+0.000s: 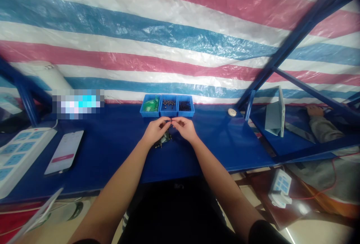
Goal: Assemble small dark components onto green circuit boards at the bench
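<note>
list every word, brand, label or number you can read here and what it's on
No text can be read with certainty.
Smartphone screen: faint lines and a pink-red bar, too small and blurred.
Left-hand power strip: any markings too blurred.
Lower-right power strip: same.
Pixelated patch: masked, nothing legible.
Blue bins: no lettering visible.
Small dark piece at the fingertips: too small to tell.

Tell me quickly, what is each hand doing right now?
Left hand: closed, fingertips pinching a small dark piece, too tiny to identify.
Right hand: closed, fingertips apparently pinching that same piece.
</note>
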The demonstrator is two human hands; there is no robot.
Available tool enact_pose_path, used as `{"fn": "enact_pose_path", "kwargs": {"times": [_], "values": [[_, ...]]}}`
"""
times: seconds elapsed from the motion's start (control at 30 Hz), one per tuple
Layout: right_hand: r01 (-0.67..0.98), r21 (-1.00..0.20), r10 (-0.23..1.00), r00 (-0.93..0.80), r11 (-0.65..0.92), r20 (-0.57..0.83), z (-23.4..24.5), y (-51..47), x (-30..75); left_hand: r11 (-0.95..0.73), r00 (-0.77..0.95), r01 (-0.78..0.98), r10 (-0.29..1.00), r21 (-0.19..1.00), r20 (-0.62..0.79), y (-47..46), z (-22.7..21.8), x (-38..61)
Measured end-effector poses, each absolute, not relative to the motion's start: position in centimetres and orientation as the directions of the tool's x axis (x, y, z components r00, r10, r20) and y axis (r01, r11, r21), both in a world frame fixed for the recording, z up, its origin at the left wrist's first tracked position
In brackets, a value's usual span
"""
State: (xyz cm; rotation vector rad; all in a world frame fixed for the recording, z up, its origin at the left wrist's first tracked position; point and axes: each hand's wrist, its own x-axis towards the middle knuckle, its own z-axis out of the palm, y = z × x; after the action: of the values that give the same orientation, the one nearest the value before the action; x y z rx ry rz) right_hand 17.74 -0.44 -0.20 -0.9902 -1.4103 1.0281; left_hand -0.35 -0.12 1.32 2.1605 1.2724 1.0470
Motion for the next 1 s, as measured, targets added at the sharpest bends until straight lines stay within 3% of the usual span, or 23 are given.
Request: {"fn": "enact_pose_path", "kwargs": {"times": [1.0], "values": [[0.027, -0.953, 0.950, -0.096, 0.302, 0.298, -0.01, -0.70, 17.69, -0.518, 0.315, 0.547, 0.855, 0.658, 0.411, 0.10, 1.14, -0.37]]}}
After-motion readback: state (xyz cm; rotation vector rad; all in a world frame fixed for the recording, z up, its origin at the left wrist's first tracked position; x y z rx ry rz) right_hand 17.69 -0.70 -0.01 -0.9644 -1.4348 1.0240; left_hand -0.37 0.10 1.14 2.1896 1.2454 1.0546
